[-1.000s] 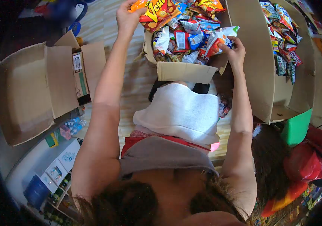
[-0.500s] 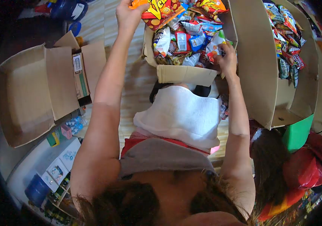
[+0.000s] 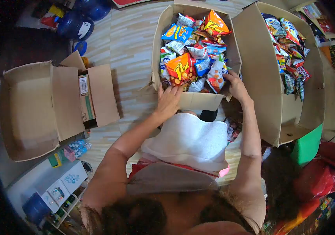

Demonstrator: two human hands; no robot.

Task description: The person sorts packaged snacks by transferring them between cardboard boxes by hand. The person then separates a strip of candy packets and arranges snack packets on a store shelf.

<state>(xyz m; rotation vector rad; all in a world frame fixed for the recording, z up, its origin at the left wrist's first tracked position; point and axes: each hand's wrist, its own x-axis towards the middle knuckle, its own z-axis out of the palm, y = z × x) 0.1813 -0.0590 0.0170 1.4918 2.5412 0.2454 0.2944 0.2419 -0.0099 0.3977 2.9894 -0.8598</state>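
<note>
An open cardboard box [image 3: 157, 43] in front of me is filled with colourful snack bags. My left hand [image 3: 169, 101] lies at its near edge, fingers apart, the tips by the bottom of an orange and red Vcut chip bag [image 3: 181, 69]. That bag rests on top of the pile at the near left. Over the near right corner, my right hand [image 3: 238, 88] has its curled fingers on the right edge of a white and orange snack bag [image 3: 216, 75]. Its thumb is partly hidden. A blue snack bag [image 3: 178, 33] and another orange Vcut bag [image 3: 216, 24] lie farther back.
On the right stands a second cardboard box [image 3: 253, 66] with snack bags [image 3: 290, 51] inside. An open cardboard box [image 3: 28, 113] is on the left. Blue water jugs [image 3: 75, 25] stand at the far left; a red plastic bag [image 3: 324, 168] lies lower right.
My left hand has come down toward me and let go of the orange Vcut bag, which now lies on the pile. My right hand stays at the white and orange bag. The view has tilted up.
</note>
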